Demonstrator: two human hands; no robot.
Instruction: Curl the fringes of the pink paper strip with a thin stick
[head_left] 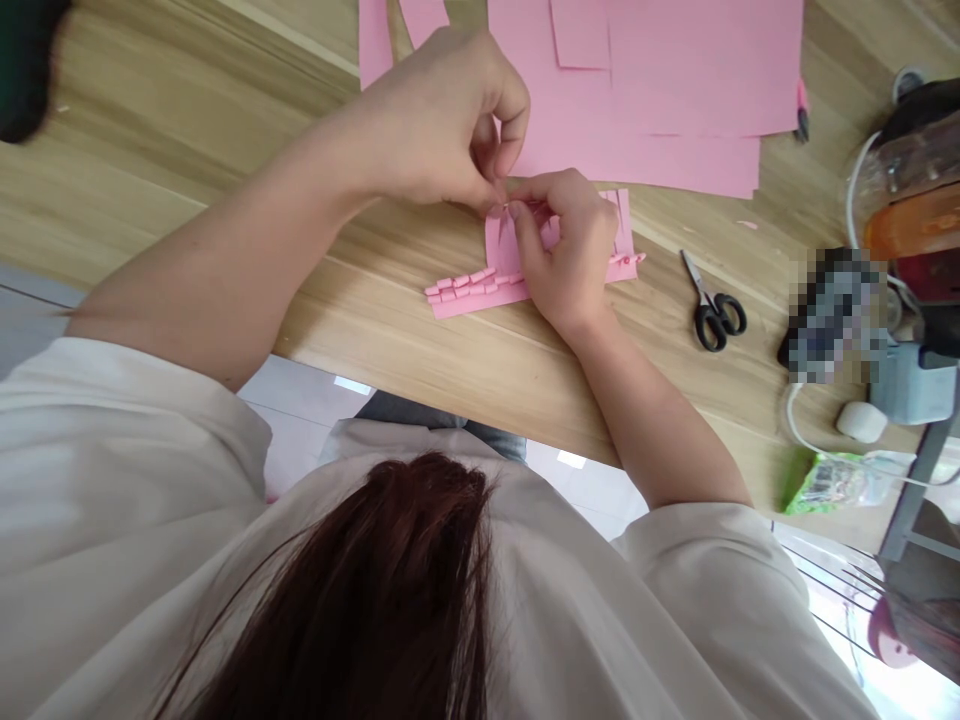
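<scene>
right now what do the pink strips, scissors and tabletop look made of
The pink strips look like matte coloured paper: thin, creased folds, no shine. The scissors seem steel-bladed with black plastic loop handles. The tabletop is likely wood-grain laminate, though solid wood can't be ruled out.

You've got on a loose cream blouse (pixel 135 500) with wide, elbow-length sleeves (pixel 705 570) and blue jeans (pixel 405 412). Your dark reddish-brown hair (pixel 360 600) fills the lower middle of the view.
</scene>
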